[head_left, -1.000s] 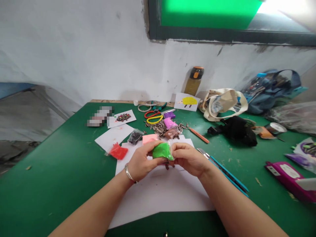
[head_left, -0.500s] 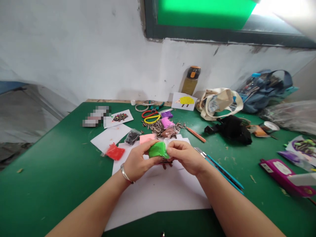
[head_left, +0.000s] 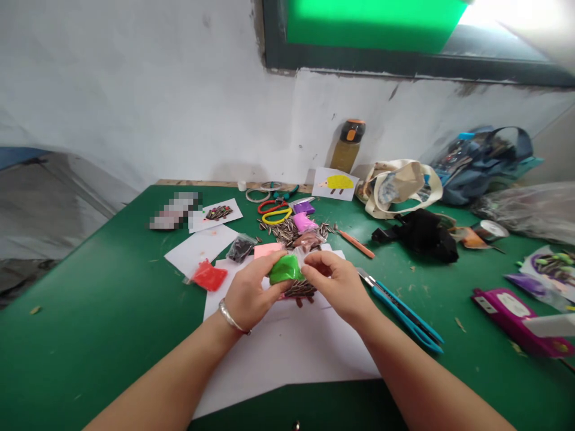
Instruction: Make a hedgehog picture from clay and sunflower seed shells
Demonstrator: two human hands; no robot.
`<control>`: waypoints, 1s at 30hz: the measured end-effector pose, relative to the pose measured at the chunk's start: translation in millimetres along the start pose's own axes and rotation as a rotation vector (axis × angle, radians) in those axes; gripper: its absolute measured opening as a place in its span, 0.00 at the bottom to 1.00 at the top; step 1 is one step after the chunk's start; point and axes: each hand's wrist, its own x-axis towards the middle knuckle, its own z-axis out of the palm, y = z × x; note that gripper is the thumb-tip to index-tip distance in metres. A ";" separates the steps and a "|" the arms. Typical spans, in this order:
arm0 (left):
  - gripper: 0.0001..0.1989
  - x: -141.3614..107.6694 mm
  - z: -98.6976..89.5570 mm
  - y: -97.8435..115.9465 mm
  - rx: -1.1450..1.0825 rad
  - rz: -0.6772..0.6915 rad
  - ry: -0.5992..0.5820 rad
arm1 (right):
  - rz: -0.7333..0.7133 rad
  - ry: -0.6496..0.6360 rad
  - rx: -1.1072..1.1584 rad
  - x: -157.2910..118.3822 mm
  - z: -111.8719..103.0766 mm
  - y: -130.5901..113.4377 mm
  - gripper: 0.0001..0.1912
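Observation:
My left hand [head_left: 251, 291] is closed around a packet of bright green modelling clay [head_left: 286, 269] in clear plastic. My right hand [head_left: 338, 281] has its thumb and curled forefinger at the packet's right edge, where the clear film shows; the exact grip is partly hidden. Beneath the packet, a hedgehog shape covered in sunflower seeds [head_left: 302, 289], with brown feet, lies on a large white sheet [head_left: 287, 347]. Just behind are a pale pink clay packet [head_left: 268, 249], a brown one [head_left: 309, 241] and a black one [head_left: 241, 247]. A red clay packet [head_left: 210, 276] rests on the left.
Loose sunflower seeds [head_left: 281, 231] lie behind the packets, near yellow-handled scissors [head_left: 277, 216]. Blue tweezers [head_left: 404, 311] and an orange tool [head_left: 356, 244] are on the right. A hedgehog drawing [head_left: 336, 184] leans before a bottle [head_left: 348, 146]. A magenta glue gun [head_left: 516, 323] sits far right.
My right hand has shifted slightly, its fingers looser at the packet's edge. The green packet has tilted a little in my left hand, and more of the seed-covered hedgehog shows below.

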 end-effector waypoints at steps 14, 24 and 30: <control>0.23 -1.6 3.0 -3.1 0.120 0.084 -0.005 | -0.099 0.076 -0.098 0.8 1.8 7.5 0.05; 0.21 -1.3 3.3 0.2 0.170 0.113 -0.039 | -0.082 0.008 -0.139 1.8 3.1 10.7 0.06; 0.21 -0.8 4.9 1.5 0.242 0.109 -0.047 | -0.151 -0.007 -0.410 -0.4 3.4 9.0 0.08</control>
